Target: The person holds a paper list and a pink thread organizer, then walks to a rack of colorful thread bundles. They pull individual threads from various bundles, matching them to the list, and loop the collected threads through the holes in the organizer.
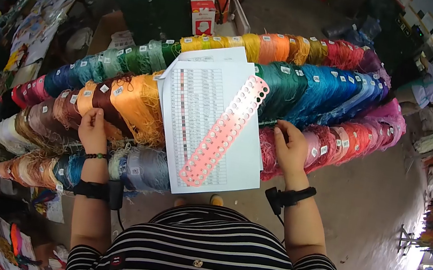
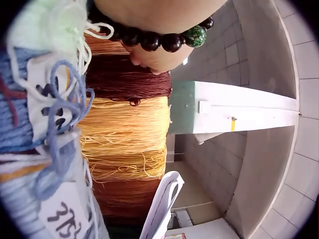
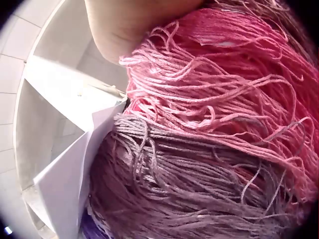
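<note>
In the head view, rows of thread skeins hang on a rack in front of the person. The left hand (image 1: 93, 134) is at the orange and brown skeins (image 1: 104, 92), thumb and fingers close together. The left wrist view has its fingertips at the dark brown skein (image 2: 127, 77). By the pink skeins (image 1: 314, 148), the right hand (image 1: 290, 150) points its thumb and forefinger toward the rack's middle row. Pink threads (image 3: 214, 94) hide its fingers in the right wrist view. I cannot tell what either hand holds. Between the hands lie printed sheets (image 1: 245, 165) under a pink perforated thread card (image 1: 223, 130).
Small number labels (image 1: 133, 171) are attached to the skeins. Blue and green skeins (image 1: 316, 89) hang at the right of the middle row. Beyond the rack is a red and white box (image 1: 202, 15). Another person (image 1: 431, 85) is at the far right.
</note>
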`<state>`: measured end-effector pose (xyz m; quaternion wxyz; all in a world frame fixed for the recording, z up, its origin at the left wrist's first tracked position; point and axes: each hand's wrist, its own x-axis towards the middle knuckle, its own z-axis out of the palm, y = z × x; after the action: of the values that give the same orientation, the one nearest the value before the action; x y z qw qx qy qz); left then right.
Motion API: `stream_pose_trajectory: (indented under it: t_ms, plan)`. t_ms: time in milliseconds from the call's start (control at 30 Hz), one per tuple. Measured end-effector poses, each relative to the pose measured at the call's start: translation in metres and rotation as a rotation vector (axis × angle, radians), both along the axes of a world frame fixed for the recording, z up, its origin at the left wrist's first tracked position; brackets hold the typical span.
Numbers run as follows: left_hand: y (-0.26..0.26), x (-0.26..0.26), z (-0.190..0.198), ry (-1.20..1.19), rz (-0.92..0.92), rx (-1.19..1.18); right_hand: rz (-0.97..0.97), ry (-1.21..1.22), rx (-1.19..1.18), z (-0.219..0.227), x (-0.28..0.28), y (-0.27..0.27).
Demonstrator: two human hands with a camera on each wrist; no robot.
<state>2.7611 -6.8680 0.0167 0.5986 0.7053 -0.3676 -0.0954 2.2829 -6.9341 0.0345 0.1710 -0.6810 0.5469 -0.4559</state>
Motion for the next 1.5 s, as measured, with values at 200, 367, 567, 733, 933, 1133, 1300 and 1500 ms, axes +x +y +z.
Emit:
stream_pose_trajectory:
  t_ms: [200,367,567,733,933,1133,1300,1500]
  plan:
    - [-0.002,0.008,-0.014,0.057,-0.029,-0.065,0.032,-0.031,0.041,-0.001,-0.004,-0.001]
    - [0.003,0.019,-0.018,0.212,0.03,-0.173,0.095,-0.058,0.085,0.003,-0.004,-0.004]
    - [0.048,0.049,0.016,0.279,0.069,-0.154,0.22,-0.326,0.279,0.042,-0.01,-0.007]
    - [0.058,0.079,0.007,0.146,-0.04,-0.058,0.402,-0.098,0.263,0.119,0.088,0.014]
    - [0.033,0.042,0.028,-0.101,-0.181,-0.026,0.784,0.365,-0.091,0.129,0.237,0.013]
    - [0.017,0.027,0.044,-0.341,-0.028,0.131,0.853,0.311,-0.426,0.089,0.338,-0.01]
    - [0.016,0.025,0.04,-0.38,0.002,0.143,0.829,0.25,-0.46,0.081,0.379,-0.028]
    - [0.014,0.026,0.036,-0.358,-0.016,0.089,0.766,0.256,-0.254,0.052,0.386,-0.041]
